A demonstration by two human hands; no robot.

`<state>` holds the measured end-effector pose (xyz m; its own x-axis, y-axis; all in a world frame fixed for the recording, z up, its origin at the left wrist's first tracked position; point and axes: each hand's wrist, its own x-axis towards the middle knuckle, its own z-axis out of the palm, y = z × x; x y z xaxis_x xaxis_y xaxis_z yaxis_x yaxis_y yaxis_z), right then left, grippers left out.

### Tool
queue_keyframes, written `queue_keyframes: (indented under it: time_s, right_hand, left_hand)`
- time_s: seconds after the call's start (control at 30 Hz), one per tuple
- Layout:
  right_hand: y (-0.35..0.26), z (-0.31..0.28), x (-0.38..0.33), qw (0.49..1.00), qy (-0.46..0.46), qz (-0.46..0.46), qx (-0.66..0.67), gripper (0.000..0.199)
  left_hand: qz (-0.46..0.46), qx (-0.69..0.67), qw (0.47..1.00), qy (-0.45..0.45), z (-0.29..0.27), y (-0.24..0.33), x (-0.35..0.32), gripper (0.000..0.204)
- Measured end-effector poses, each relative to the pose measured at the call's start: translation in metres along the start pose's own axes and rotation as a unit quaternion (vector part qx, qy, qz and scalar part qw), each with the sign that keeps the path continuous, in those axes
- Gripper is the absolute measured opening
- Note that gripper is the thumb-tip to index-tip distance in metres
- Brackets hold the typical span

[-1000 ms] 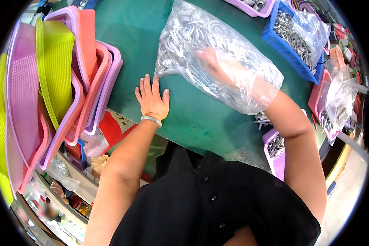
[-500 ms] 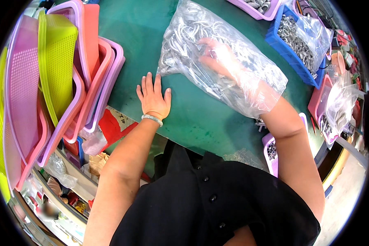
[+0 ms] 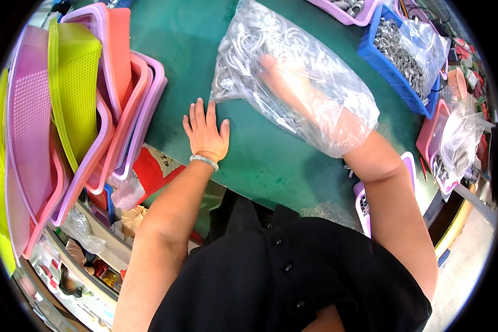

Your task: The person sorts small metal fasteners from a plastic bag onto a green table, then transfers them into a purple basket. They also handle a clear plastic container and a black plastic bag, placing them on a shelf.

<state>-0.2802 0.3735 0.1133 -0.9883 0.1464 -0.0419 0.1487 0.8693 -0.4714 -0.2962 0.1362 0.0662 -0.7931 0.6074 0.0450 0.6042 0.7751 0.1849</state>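
Observation:
A large clear plastic bag [image 3: 315, 66] lies on the green tabletop [image 3: 249, 124], with many silvery metal rings [image 3: 249, 41] gathered at its far left end. My right arm enters through its near right end, and my right hand [image 3: 293, 80] is inside, against the rings. Glare on the plastic and the rings hide most of its fingers, so their grip is unclear. My left hand [image 3: 209, 134] rests flat and open on the tabletop, fingers slightly spread, holding nothing. Its fingertips are close to the bag's near left corner. A pale bangle [image 3: 205, 161] circles the left wrist.
Stacked purple, coral and lime plastic baskets [image 3: 77, 99] stand along the left. At right, a blue crate [image 3: 393, 66] holds metal rings and a clear bag. A purple tray [image 3: 362, 210] with small metal parts sits beside my right arm. Another purple tray [image 3: 359, 19] is at the far edge.
My right hand has shifted a little to the left inside the bag, and the bag's near right end has moved left. My left hand stays almost still.

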Motion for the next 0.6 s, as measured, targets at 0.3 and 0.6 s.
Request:
queue_keyframes:
  time_s: [0.3, 0.6]
  right_hand:
    - [0.001, 0.007, 0.002, 0.999, 0.048, 0.004, -0.012, 0.018]
    - [0.033, -0.021, -0.046, 0.917, 0.061, 0.137, 0.369, 0.030]
  left_hand:
    - [0.001, -0.002, 1.000, 0.003, -0.001, 0.000, 0.000, 0.056]
    - [-0.004, -0.011, 1.000, -0.004, -0.002, 0.001, 0.002, 0.055]
